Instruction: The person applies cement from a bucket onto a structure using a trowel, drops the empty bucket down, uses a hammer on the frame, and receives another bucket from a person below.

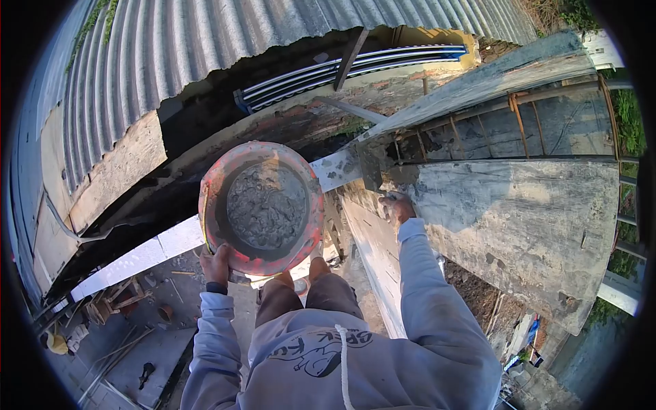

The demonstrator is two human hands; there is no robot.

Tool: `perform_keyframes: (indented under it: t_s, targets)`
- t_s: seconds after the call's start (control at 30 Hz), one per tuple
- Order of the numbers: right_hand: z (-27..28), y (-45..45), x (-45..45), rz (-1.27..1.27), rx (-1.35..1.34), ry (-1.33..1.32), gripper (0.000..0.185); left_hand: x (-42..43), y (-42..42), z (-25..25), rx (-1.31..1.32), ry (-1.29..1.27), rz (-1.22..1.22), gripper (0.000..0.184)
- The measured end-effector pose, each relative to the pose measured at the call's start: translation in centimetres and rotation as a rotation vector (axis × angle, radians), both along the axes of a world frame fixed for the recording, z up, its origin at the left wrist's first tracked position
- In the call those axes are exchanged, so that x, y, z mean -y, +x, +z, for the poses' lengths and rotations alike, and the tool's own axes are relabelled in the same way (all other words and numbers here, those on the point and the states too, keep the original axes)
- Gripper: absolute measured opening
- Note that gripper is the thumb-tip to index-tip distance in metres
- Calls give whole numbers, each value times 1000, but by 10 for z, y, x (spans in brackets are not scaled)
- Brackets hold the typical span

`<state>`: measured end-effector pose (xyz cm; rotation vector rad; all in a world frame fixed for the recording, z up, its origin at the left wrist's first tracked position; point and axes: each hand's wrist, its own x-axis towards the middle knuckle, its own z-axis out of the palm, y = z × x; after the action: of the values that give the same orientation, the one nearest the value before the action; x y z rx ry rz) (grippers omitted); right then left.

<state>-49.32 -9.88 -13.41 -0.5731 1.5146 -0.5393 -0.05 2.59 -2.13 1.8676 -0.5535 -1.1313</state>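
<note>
Left grip (pixel 216 266) curled on bucket rim (pixel 316 220); right hand (pixel 398 206) outstretched by board (pixel 512 229), grip unclear.

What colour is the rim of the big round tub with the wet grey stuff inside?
Faded pinkish red, smeared with grey. The tub's rim shows best in the head view.

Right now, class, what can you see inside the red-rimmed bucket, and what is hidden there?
Inside the red-rimmed bucket lies a lumpy, wet-looking grey mix, partly sunlit. It covers the bucket's bottom, so its depth and anything buried cannot be seen.
</note>
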Motion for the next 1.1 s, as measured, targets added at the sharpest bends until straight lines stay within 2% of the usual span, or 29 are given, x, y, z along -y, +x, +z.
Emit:
perform_keyframes:
  t_s: [0.03, 0.13, 0.17, 0.3, 0.47, 0.5, 0.57, 0.6, 0.67, 0.73, 0.8, 0.83, 0.87, 0.93, 1.03, 1.1]
  targets:
    - [8, 3, -4, -85, 23, -8, 12, 0, 2, -3, 33, 12, -4, 25]
    - [20, 23, -7, -401, 121, 93, 10, -1, 0, -2, 98, 30, 10, 23]
    - [24, 38, -9, -392, 61, 6, 10, 0, -1, 0, 116, 35, 14, 22]
    - [36, 55, -15, -411, 147, -16, 13, 4, -6, 8, 58, 15, 18, 22]
    - [105, 65, -35, -192, -80, -59, 11, -3, 4, -7, 62, 46, -46, 27]
    - [120, 66, -38, -100, -183, -63, 11, -4, 5, -12, 100, 50, -34, 28]
    - [159, 70, -47, 157, -371, -251, 16, -4, 0, -13, 166, 12, -18, 31]
    - [176, 69, -50, 427, -586, -602, 16, 0, -4, -11, 188, -36, -14, 32]
    - [235, 95, -36, 660, -657, -697, 19, 0, -7, -6, 135, -36, -66, 31]
    - [262, 118, -18, 917, -994, -980, 27, 5, -16, 14, 143, 21, -115, 29]
    - [272, 144, 7, 1187, -1148, -907, 31, 16, -31, 41, 114, 34, -144, 28]
    - [271, 159, 17, 1297, -1206, -884, 31, 18, -37, 41, 234, -47, -176, 26]
    - [269, 172, 24, 1407, -1262, -857, 31, 21, -42, 46, 267, -23, -205, 26]
    - [239, 187, 29, 1516, -1168, -774, 32, 31, -52, 67, 334, 23, -270, 25]
    - [185, 196, 12, 1549, -978, -629, 34, 37, -71, 83, 354, -5, -353, 26]
    - [170, 200, -2, 1480, -905, -555, 35, 41, -80, 83, 362, -23, -400, 29]
